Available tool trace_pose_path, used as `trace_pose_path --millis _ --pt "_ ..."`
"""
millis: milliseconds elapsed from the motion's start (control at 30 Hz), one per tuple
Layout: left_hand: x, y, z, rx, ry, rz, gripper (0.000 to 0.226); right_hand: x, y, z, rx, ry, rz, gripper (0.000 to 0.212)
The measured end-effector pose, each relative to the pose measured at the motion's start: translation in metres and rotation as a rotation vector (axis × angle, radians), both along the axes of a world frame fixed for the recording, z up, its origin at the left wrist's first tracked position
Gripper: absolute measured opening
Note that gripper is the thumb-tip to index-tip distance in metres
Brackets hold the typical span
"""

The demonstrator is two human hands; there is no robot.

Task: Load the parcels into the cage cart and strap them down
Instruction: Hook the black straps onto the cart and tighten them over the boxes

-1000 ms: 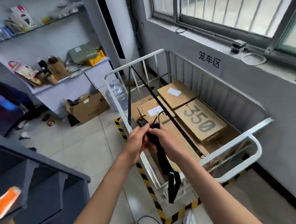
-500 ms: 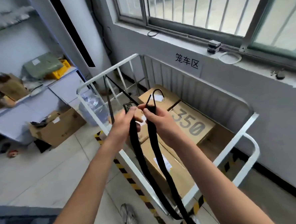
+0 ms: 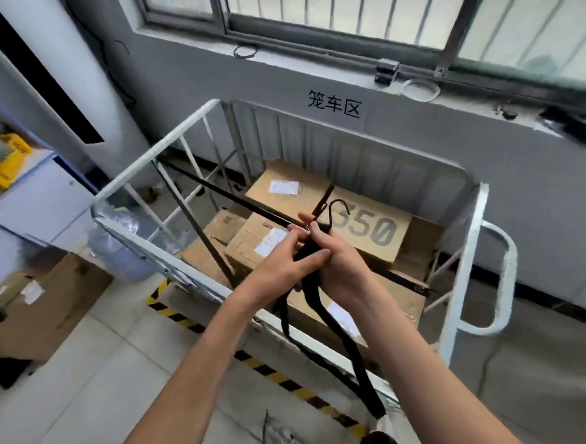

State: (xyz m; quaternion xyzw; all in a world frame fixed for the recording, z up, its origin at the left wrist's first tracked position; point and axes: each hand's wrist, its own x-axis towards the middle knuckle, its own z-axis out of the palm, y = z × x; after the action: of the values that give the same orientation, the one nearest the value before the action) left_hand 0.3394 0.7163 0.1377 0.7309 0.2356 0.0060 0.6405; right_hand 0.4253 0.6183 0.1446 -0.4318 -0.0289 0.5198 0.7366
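A white cage cart (image 3: pixel 150 155) stands against the grey wall with several cardboard parcels in it, one printed "350" (image 3: pixel 371 230). One black strap (image 3: pixel 214 192) runs taut across the cart above the parcels. Over the cart's near rail, my left hand (image 3: pixel 280 267) and my right hand (image 3: pixel 338 263) both grip a second black strap (image 3: pixel 328 322). Its metal hook (image 3: pixel 338 207) sticks up above my right fingers, and its loose ends hang down past the rail toward the floor.
Yellow-and-black tape (image 3: pixel 280 380) marks the floor around the cart. An open cardboard box (image 3: pixel 39 306) sits on the floor at left below a white shelf. A clear water jug (image 3: pixel 121 246) stands beside the cart's left side. My shoe (image 3: pixel 288 441) is below.
My view has turned right and closer to the cart. My hands came together lower on the strap, and the hook now points up above my right hand.
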Motion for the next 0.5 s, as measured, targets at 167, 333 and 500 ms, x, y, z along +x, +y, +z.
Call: trace_pose_path --millis 167,333,500 --pt "0.014 0.011 -0.004 0.036 -0.057 -0.126 0.021 0.002 -0.002 -0.012 -0.029 -0.056 -0.192 0.028" --pt "0.038 0.02 -0.01 0.101 -0.053 -0.061 0.021 0.028 -0.012 -0.01 -0.038 -0.172 -0.413 0.025" --pt "0.075 0.023 -0.017 -0.059 0.003 0.058 0.016 0.056 -0.019 -0.058 -0.365 -0.279 -0.49 0.027"
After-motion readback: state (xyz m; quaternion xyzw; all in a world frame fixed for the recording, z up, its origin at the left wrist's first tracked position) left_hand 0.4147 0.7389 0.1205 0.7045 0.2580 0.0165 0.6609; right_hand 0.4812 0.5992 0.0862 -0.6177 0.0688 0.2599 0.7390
